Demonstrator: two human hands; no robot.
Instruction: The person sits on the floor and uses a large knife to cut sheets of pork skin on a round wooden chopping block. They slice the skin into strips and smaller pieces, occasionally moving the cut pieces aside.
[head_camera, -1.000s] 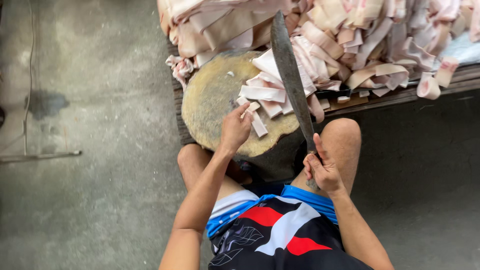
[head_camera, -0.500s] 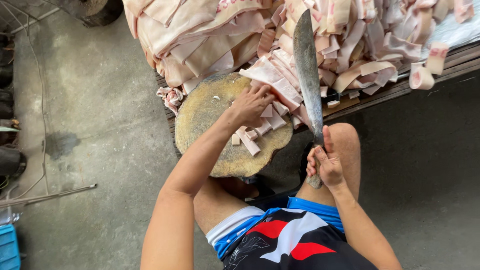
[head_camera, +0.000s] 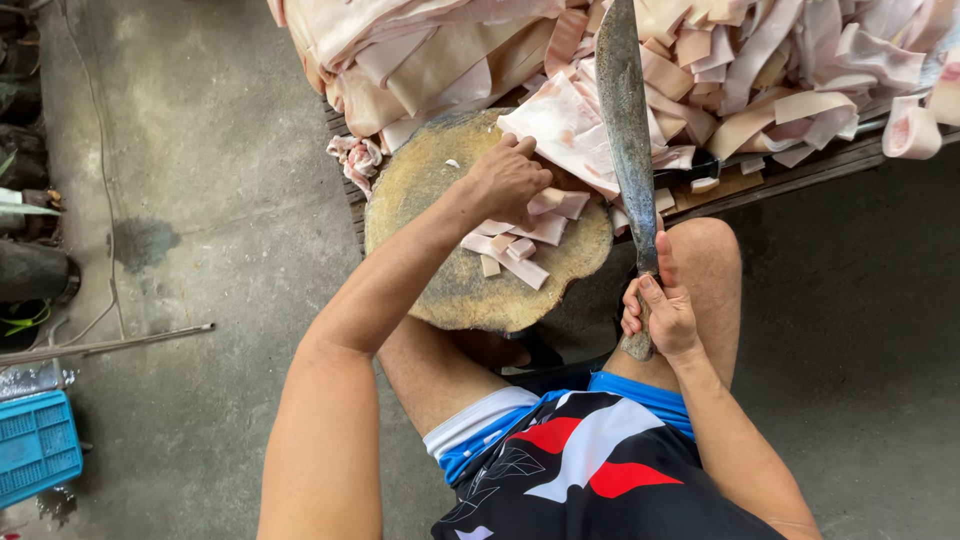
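Note:
My left hand rests on pale cut strips of fatty pork skin lying on a round wooden chopping block, fingers curled onto a piece. My right hand grips the handle of a long, dark cleaver-like knife, whose blade points up and away over the meat, above my right knee. A big heap of pink-white pork skin strips covers the low wooden platform behind the block.
Grey concrete floor lies all around. At the left edge sit a blue plastic crate, a metal rod on the floor and dark objects. My knees flank the block.
My left hand has reached farther up the block onto the cut strips near the heap. The knife stays raised in my right hand.

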